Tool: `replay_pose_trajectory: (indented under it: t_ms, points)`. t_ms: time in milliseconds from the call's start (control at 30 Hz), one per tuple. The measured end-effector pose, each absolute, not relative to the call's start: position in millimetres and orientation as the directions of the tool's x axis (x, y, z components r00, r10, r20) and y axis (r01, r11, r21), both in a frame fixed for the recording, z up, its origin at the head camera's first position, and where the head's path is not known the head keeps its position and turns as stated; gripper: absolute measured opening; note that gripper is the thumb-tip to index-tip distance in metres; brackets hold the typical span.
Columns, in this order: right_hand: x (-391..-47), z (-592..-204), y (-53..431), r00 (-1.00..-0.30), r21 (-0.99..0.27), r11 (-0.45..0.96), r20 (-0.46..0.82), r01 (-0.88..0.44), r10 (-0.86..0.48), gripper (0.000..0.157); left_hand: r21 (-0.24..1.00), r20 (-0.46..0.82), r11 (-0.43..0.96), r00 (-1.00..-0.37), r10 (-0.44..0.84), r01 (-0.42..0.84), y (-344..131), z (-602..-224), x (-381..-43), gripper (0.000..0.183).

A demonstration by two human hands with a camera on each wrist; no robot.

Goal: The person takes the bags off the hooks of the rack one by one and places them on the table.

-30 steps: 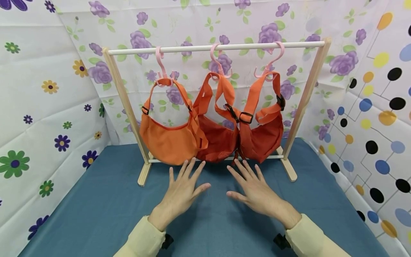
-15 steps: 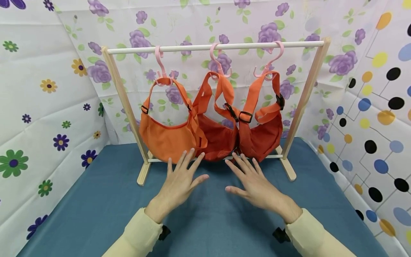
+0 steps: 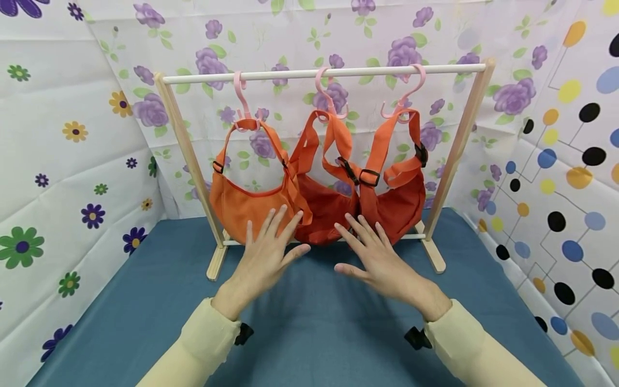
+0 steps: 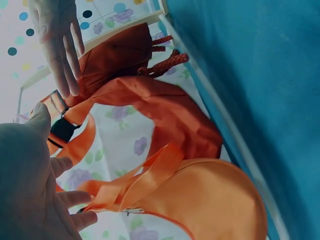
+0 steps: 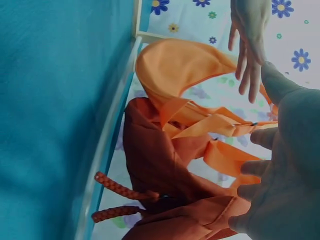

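Holds left hand point(image 3: 263, 258) and right hand point(image 3: 384, 263) spread, gripping nothing, at lower centre, in front of orange bag point(image 3: 244, 208) left of centre and red bags point(image 3: 321, 207) at centre, below rail point(image 3: 290, 74) across upper frame. Looks like the approach; likely calls next for a curled grip.

No readable text or labels.

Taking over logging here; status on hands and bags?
Left hand and right hand spread, empty. Three shoulder bags hanging on pink hangers. Nothing seen between hands and bags.
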State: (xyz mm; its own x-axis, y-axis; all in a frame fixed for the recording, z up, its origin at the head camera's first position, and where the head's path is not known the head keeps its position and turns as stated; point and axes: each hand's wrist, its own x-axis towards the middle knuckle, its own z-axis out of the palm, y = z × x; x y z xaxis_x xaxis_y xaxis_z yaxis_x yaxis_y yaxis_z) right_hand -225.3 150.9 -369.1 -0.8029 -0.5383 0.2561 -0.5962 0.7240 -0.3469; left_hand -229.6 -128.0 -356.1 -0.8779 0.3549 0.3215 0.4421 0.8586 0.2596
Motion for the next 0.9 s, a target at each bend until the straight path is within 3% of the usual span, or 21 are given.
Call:
replay_pose_trajectory:
  t_ms: [900]
  points:
    - [-240.3, -331.1, 143.2, -0.780, -0.289, 0.726, 0.290, -0.624, -0.555, 0.085, 0.281, 0.373, 0.862, -0.875, 0.308, 0.423, -141.7, -310.9, -248.7, 0.077]
